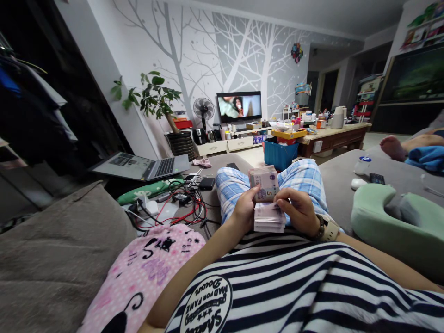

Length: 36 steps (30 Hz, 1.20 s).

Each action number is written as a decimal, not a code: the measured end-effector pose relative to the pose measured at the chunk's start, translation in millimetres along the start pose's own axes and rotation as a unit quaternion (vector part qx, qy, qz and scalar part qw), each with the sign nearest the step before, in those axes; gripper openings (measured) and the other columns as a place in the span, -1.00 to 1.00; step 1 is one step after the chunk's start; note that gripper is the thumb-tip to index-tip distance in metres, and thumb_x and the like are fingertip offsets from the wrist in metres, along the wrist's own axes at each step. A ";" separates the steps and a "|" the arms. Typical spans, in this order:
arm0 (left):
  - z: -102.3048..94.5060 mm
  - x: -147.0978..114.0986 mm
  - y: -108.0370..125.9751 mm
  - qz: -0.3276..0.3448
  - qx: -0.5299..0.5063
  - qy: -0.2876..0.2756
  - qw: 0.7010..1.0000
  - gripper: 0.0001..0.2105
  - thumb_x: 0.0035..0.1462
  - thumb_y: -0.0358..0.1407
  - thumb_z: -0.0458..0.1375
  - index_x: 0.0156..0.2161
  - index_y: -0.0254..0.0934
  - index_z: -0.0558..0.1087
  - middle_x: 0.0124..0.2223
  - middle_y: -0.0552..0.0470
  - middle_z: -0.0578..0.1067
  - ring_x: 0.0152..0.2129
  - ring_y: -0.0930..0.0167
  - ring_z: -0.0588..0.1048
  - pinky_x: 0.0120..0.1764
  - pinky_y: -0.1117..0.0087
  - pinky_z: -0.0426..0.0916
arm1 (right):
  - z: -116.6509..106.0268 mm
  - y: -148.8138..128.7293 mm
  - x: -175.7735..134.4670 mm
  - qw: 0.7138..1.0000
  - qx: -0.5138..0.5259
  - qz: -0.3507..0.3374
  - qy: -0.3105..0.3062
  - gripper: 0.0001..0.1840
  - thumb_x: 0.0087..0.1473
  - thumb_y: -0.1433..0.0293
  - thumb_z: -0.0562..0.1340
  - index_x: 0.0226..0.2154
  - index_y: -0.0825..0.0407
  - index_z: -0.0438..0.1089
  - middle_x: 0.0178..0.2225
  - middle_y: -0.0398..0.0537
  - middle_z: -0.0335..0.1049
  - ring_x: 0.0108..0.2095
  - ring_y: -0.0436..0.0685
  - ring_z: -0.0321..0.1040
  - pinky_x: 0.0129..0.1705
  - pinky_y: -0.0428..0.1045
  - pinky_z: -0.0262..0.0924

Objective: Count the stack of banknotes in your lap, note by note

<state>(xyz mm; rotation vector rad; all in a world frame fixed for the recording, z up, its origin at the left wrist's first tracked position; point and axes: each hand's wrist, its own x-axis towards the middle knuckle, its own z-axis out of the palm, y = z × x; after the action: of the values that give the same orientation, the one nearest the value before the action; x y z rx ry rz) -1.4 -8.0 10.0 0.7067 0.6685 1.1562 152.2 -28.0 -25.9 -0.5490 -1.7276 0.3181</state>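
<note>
A thick stack of banknotes (265, 182) bends over in my hands above my lap, a "5" printed on the upper notes. My left hand (244, 207) grips the stack from its left side, the thumb lying across the front. On the right side my right hand (299, 210) has its thumb and fingers pinched at the edge of a note near the fold. The lower part of the stack fans toward me in layers. Blue checked trousers (308, 178) cover my legs beneath. Fingers behind the notes are hidden.
To the left lie an open laptop (145, 167), tangled cables (194, 203) and a pink blanket (152, 263). On the right are a green neck pillow (374, 217), a white mouse (358, 184) and a remote (377, 178). Another person's foot (391, 147) rests further right.
</note>
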 end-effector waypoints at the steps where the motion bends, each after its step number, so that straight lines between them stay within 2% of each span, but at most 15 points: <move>1: 1.0 -1.1 0.6 -0.003 0.002 0.001 1.000 -0.66 0.30 -0.41 0.00 0.04 -0.50 0.53 -0.27 -0.18 0.67 -0.30 0.23 0.66 -0.15 0.26 0.55 | 0.2 0.5 -0.2 1.000 -0.002 0.003 0.001 -0.76 0.27 0.24 0.19 -0.40 -0.02 0.40 -0.54 -0.15 0.37 -0.52 0.06 0.26 -0.45 -0.01 0.17; 7: 2.8 -1.6 0.4 -0.010 -0.004 0.000 1.000 -0.65 0.32 -0.38 -0.01 0.03 -0.53 0.53 -0.28 -0.21 0.67 -0.31 0.22 0.66 -0.13 0.23 0.54 | -0.3 1.4 0.1 1.000 0.002 0.005 -0.002 -0.73 0.28 0.23 0.18 -0.41 -0.01 0.40 -0.54 -0.14 0.39 -0.52 0.06 0.28 -0.44 -0.01 0.18; 12: 1.1 3.0 -3.0 -0.013 -0.032 -0.035 0.999 -0.66 0.28 -0.36 0.05 0.06 -0.49 0.52 -0.22 -0.20 0.67 -0.28 0.18 0.66 -0.08 0.16 0.53 | -2.7 0.5 1.2 0.997 0.042 -0.035 -0.056 -0.56 0.32 0.12 0.11 -0.49 0.00 0.38 -0.54 -0.08 0.42 -0.51 0.08 0.34 -0.42 0.00 0.22; 13: 0.3 3.6 -3.4 -0.011 -0.031 -0.036 0.999 -0.66 0.27 -0.36 0.08 0.05 -0.49 0.52 -0.22 -0.20 0.67 -0.28 0.17 0.66 -0.08 0.16 0.53 | -2.6 0.9 1.3 0.997 0.041 -0.035 -0.049 -0.56 0.31 0.12 0.12 -0.51 0.00 0.37 -0.55 -0.09 0.41 -0.51 0.07 0.33 -0.42 0.00 0.20; 15: -1.9 4.5 -3.6 -0.003 -0.021 -0.025 0.999 -0.69 0.26 -0.38 0.08 0.02 -0.50 0.53 -0.24 -0.19 0.67 -0.29 0.18 0.66 -0.09 0.17 0.53 | -1.7 2.6 1.6 1.000 0.010 -0.009 0.004 -0.58 0.29 0.14 0.17 -0.54 0.00 0.32 -0.59 -0.14 0.32 -0.54 0.04 0.24 -0.45 -0.01 0.14; 17: -4.7 4.8 -3.3 0.002 -0.005 -0.013 1.000 -0.72 0.26 -0.40 0.07 -0.04 -0.51 0.55 -0.28 -0.19 0.67 -0.31 0.21 0.65 -0.10 0.21 0.52 | -0.3 5.5 2.5 0.996 -0.034 0.042 0.075 -0.59 0.24 0.17 0.23 -0.57 -0.01 0.27 -0.63 -0.21 0.21 -0.57 0.01 0.12 -0.47 -0.03 0.05; 19: -6.9 4.2 -2.7 0.006 0.007 -0.017 1.000 -0.75 0.26 -0.41 0.07 -0.10 -0.51 0.56 -0.31 -0.18 0.66 -0.33 0.24 0.65 -0.11 0.25 0.52 | 0.8 8.9 4.2 0.987 -0.062 0.093 0.117 -0.58 0.20 0.17 0.28 -0.58 -0.01 0.25 -0.64 -0.25 0.14 -0.58 -0.01 0.04 -0.49 -0.03 -0.01; 23: -7.0 -0.1 -0.9 0.018 0.030 -0.030 0.999 -0.76 0.24 -0.45 0.07 -0.14 -0.49 0.58 -0.41 -0.12 0.64 -0.39 0.27 0.64 -0.17 0.29 0.51 | 0.8 14.4 8.6 0.980 -0.065 0.149 0.118 -0.57 0.17 0.12 0.29 -0.58 -0.01 0.24 -0.63 -0.26 0.15 -0.57 -0.01 0.04 -0.48 -0.03 -0.01; 30: -5.2 -2.4 -0.9 0.038 0.039 -0.016 0.998 -0.75 0.15 -0.51 0.12 -0.11 -0.47 0.58 -0.42 -0.08 0.64 -0.54 0.35 0.57 -0.37 0.39 0.44 | -0.4 17.0 15.2 0.977 -0.063 0.161 0.123 -0.60 0.15 0.14 0.30 -0.57 -0.01 0.27 -0.61 -0.23 0.21 -0.55 0.00 0.10 -0.43 -0.03 0.04; 33: -6.7 -1.6 -1.7 0.036 0.038 -0.011 0.999 -0.77 0.13 -0.49 0.15 -0.13 -0.45 0.59 -0.42 -0.07 0.64 -0.57 0.35 0.55 -0.34 0.36 0.46 | -0.3 16.7 17.3 0.975 -0.065 0.175 0.117 -0.59 0.12 0.11 0.31 -0.57 -0.01 0.27 -0.61 -0.24 0.19 -0.55 0.00 0.08 -0.46 -0.03 0.02; 36: -6.6 -2.4 -1.7 0.038 0.037 -0.013 0.998 -0.76 0.13 -0.49 0.15 -0.12 -0.44 0.59 -0.44 -0.06 0.63 -0.49 0.31 0.60 -0.25 0.32 0.49 | 0.0 17.3 19.0 0.973 -0.073 0.185 0.120 -0.58 0.09 0.10 0.32 -0.57 -0.01 0.26 -0.61 -0.24 0.17 -0.55 0.00 0.07 -0.47 -0.04 0.00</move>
<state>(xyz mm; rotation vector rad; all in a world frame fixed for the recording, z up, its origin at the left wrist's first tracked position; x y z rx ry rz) -6.2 -9.7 4.9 0.8153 0.6696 1.1947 152.5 -3.4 -18.5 -0.9808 -1.4172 0.3726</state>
